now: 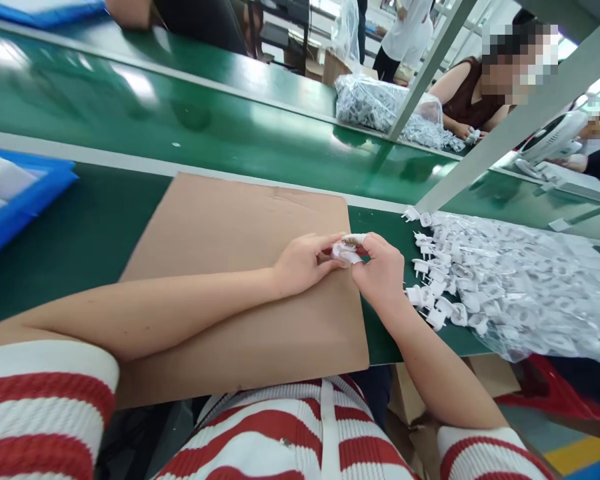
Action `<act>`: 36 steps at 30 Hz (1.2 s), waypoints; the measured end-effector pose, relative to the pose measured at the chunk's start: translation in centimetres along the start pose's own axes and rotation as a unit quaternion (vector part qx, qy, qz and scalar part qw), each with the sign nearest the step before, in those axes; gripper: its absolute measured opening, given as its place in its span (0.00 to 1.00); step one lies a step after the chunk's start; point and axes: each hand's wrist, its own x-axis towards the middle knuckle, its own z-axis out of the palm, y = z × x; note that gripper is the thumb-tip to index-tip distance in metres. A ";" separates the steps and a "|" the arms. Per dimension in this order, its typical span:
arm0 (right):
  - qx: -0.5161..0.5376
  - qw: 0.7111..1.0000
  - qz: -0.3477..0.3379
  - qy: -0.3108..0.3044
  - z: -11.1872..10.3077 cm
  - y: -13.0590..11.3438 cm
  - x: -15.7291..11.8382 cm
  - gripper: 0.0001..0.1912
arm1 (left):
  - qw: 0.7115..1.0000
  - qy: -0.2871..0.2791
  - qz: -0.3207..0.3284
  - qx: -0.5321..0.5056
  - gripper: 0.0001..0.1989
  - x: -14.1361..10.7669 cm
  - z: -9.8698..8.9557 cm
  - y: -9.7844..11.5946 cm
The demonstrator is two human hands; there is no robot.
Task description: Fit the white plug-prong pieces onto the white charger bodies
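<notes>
The 2 hands, left (304, 265) and right (381, 272), pinch 1 small white part (347, 252) between their fingertips, likely for steady handling; loose white plugs (437, 287) lie right of the right hand.

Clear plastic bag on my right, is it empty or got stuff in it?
The clear plastic bag is not empty: white pieces show through it, and more lie loose at its left side.

There are one cardboard sheet (220, 227), at least one held white piece (347, 253), two clear bags (535, 280) (375, 100) of pale parts, and over ten loose white plugs (421, 268).
</notes>
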 end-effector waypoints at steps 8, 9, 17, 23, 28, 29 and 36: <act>-0.033 0.999 -0.013 0.014 0.5 1.0 -0.7 0.11 | 0.967 -0.054 0.098 0.231 0.24 -0.1 0.5 -0.1; -0.045 0.999 -0.013 0.012 0.6 1.2 -0.8 0.11 | 0.963 -0.055 0.099 0.245 0.25 -0.1 0.6 -0.1; -0.029 0.996 -0.046 -0.069 -1.5 3.3 -1.7 0.37 | 0.994 -0.077 -0.012 0.079 0.18 0.6 0.0 0.2; -0.184 0.982 -0.032 0.003 -4.6 7.7 -9.3 0.40 | 0.991 -0.004 -0.121 0.050 0.14 4.0 -4.7 0.0; -0.298 0.946 0.113 -0.057 -3.8 9.2 -13.7 0.37 | 0.969 0.087 -0.189 0.133 0.14 9.0 -9.8 -4.2; -0.305 0.940 0.135 -0.073 -3.7 9.1 -13.5 0.38 | 0.962 0.105 -0.202 0.149 0.14 10.1 -10.5 -5.2; -0.292 0.924 0.205 -0.140 -2.5 7.2 -8.4 0.33 | 0.912 0.248 -0.284 0.161 0.13 13.5 -13.4 -10.1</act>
